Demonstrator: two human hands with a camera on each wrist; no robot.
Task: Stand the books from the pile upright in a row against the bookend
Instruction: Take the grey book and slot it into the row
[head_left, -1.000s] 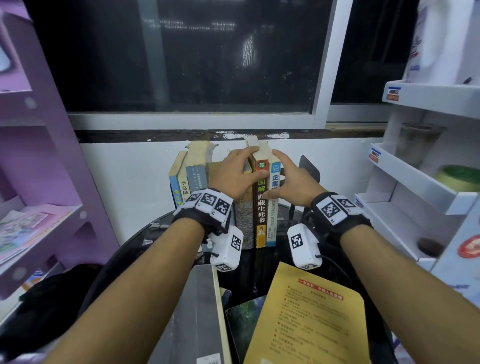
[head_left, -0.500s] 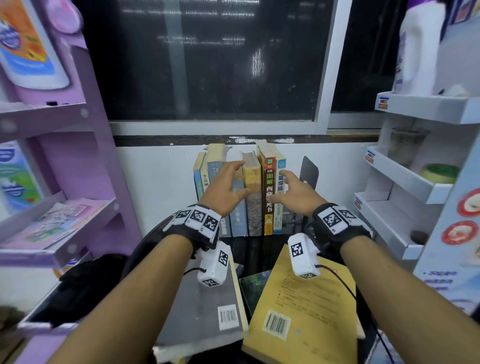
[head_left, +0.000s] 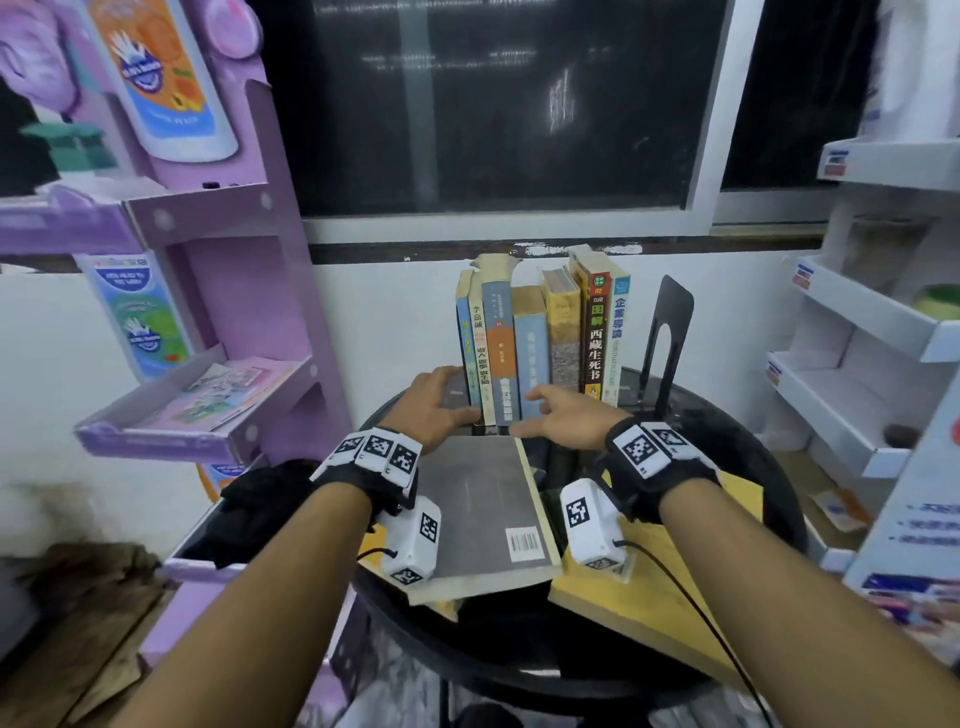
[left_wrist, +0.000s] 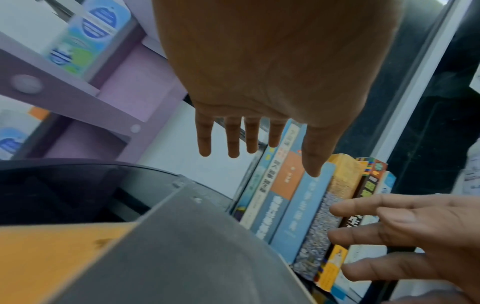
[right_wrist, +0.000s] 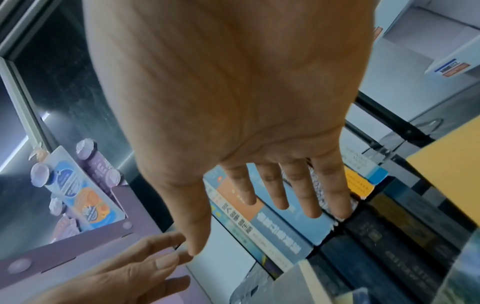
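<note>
Round black table (head_left: 753, 467): row of upright books (head_left: 540, 343) at its far edge, bookend (head_left: 670, 332) standing apart to their right. Grey book (head_left: 483, 509) lies flat at the near edge, long axis toward the row (yellow book (head_left: 649, 587) beside it). Left hand (head_left: 434, 408) and right hand (head_left: 563, 418) hover over its far end, fingers extended, grasping nothing; left looks nearer.

Dark window (head_left: 493, 104) above white wall (head_left: 395, 312), purple shelving (head_left: 218, 291) left, white shelving (head_left: 872, 322) right.

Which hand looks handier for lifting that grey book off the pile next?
Probably the left hand: it hovers open over the grey book's far left corner, while the right hand sits past its right edge.
</note>
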